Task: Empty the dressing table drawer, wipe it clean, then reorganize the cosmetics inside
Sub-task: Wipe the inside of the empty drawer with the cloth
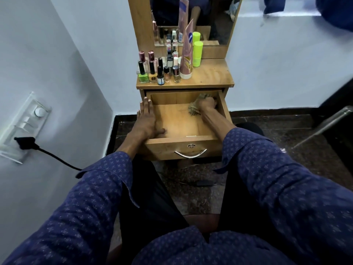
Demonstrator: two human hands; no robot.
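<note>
The drawer of the dressing table stands pulled out and its floor is bare wood, so the emptying looks done and the wiping is the step in hand. The right hand is curled round a bunched tan cloth and presses it into the far right corner of the drawer, close to the right wall. The left hand lies flat with straight fingers along the left wall of the drawer, the thumb hooked inside near the front; it seems to be steadying the drawer and holds nothing. The cosmetics are all on the tabletop above: nail polish bottles packed close together near the front left edge, a pink tube standing on its cap beside them, and a lime green stick just behind it before the mirror. The likely trouble is a hard push at the back of the drawer, which could jolt the table and tip the tall tube or the crowded bottles, some standing close to the front edge right above the open drawer. Leaning weight on the pulled-out drawer could also strain it. The back corners, in shadow under the top, may be missed.
</note>
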